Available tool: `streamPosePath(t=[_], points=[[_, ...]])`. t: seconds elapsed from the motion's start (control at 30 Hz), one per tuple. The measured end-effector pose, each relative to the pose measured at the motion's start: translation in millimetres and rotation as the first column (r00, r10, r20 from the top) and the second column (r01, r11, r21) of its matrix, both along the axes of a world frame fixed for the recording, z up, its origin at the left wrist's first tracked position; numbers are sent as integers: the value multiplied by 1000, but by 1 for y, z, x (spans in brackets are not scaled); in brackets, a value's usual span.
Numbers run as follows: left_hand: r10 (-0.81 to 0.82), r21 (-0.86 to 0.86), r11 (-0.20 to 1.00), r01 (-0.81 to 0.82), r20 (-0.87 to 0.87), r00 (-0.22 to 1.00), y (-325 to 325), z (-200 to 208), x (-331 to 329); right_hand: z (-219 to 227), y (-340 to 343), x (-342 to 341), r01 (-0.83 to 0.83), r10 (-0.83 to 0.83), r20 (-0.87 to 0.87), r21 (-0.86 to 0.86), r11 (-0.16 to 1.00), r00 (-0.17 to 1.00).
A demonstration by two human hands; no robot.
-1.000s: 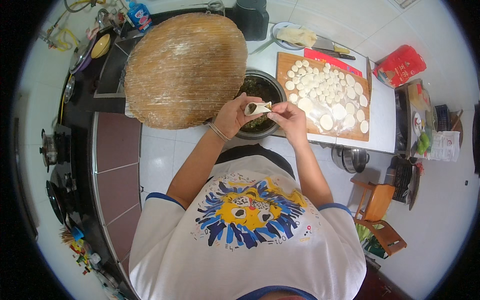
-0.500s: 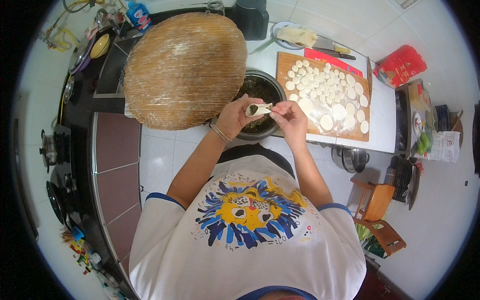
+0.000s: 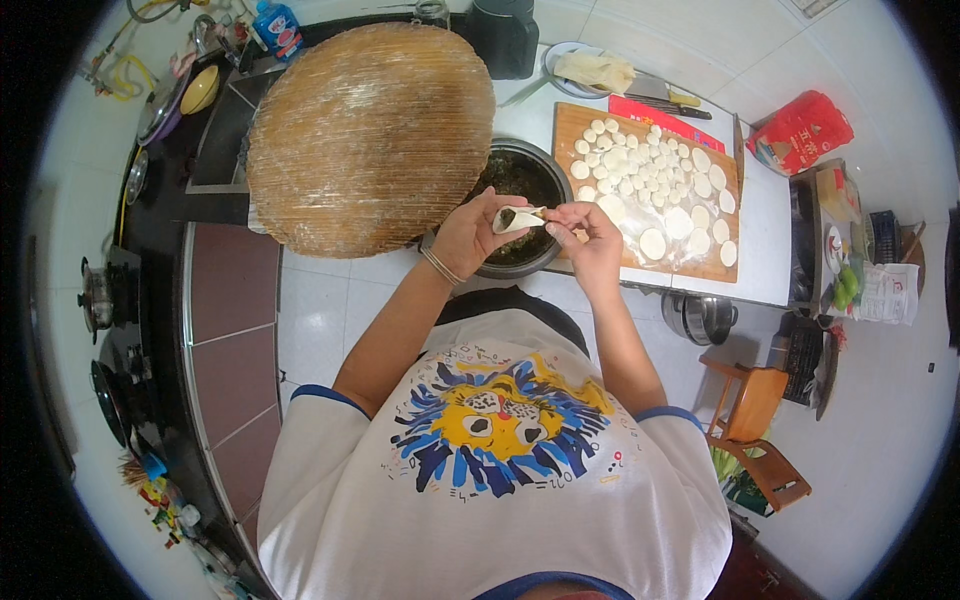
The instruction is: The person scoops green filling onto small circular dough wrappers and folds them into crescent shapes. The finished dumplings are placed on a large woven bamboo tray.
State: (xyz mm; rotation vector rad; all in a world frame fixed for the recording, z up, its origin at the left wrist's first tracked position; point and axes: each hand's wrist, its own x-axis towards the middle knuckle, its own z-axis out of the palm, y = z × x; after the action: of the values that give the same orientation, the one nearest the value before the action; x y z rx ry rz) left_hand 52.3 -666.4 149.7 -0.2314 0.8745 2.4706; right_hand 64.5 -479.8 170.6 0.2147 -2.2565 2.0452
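Observation:
A dumpling (image 3: pixel 520 217) with dark green filling showing at its open left end is held over the pot of filling. My left hand (image 3: pixel 466 236) grips it from the left, fingers curled round the wrapper. From the other side my right hand (image 3: pixel 590 240) is closed, thumb and fingertips pinching the wrapper's right end. Below both hands, the dark round pot (image 3: pixel 556 170) contains chopped green filling, partly hidden by my hands and the tray.
A round slatted tray (image 3: pixel 370 140), dusted with flour, covers the left part of the pot and counter. On the right, a wooden board (image 3: pixel 640 262) bears several dough pieces and round wrappers. A knife (image 3: pixel 690 111), a plate of dough (image 3: pixel 595 72) and a red bag (image 3: pixel 802 132) stand beyond.
My right hand has shifted slightly to the right, its fingertips still at the wrapper's right end. My left hand stays almost in place.

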Motion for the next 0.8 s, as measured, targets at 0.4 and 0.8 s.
streamPosePath(t=[0.4, 0.8], points=[[16, 45, 999, -17, 22, 1000, 1, 0, 0, -13, -2, 4, -13, 28, 151, -97, 995, 988], [-6, -75, 997, 2, -54, 999, 2, -3, 1, -16, -4, 1, 47, -43, 122, -29, 998, 992]])
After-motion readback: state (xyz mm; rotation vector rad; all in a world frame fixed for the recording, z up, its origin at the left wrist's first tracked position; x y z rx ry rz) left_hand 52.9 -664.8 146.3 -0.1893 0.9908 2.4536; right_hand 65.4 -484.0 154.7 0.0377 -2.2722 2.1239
